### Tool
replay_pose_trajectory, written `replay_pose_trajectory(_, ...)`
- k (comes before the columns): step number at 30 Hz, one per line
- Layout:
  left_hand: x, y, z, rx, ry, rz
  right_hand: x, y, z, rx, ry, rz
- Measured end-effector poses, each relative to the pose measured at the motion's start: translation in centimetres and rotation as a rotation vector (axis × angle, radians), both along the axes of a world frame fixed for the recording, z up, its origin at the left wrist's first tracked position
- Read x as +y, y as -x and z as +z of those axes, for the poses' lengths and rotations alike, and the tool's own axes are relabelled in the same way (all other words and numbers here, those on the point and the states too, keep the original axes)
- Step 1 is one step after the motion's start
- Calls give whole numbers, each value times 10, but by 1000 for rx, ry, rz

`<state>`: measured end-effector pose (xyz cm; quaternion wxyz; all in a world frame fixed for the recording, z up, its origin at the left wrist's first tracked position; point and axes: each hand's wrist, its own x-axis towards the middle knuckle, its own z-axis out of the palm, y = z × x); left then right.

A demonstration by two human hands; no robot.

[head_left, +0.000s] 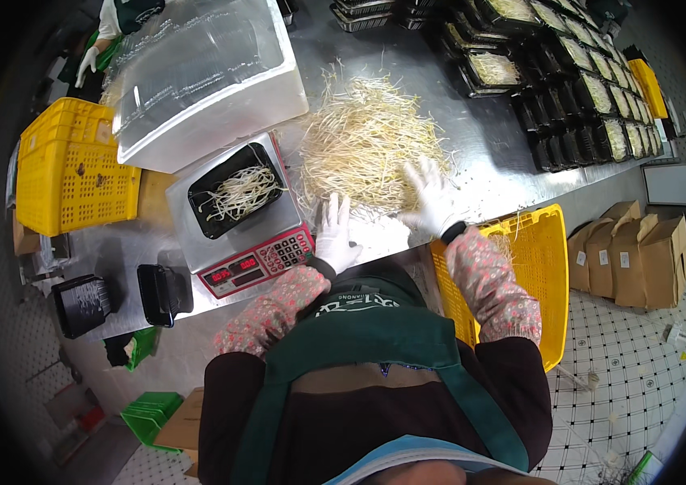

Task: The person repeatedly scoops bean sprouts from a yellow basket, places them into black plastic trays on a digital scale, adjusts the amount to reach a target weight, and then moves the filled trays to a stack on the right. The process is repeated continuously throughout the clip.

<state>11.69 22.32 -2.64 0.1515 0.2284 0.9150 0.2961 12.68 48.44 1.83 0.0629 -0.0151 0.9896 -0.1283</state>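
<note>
Along the desk's [472, 153] near edge, we see the bean sprout pile [367, 137] spreading just beyond both gloved hands. Our right hand [432, 198] rests on it, fingers splayed; our left hand [333, 234], open and empty, sits just short.
</note>
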Motion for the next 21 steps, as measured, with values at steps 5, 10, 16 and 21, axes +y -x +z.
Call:
replay_pose_trajectory(5,38,74,8,194,296,40,10,37,-43,-11,-106,-29)
replay_pose_trajectory(10,69,158,2,103,362,127,53,130,-5,-248,-30,1)
replay_pose_trajectory(16,47,133,59,267,-125,171,86,99,36,240,231,72)
replay_pose_trajectory(21,48,121,30,90,112,188,107,94,2,220,167,85)
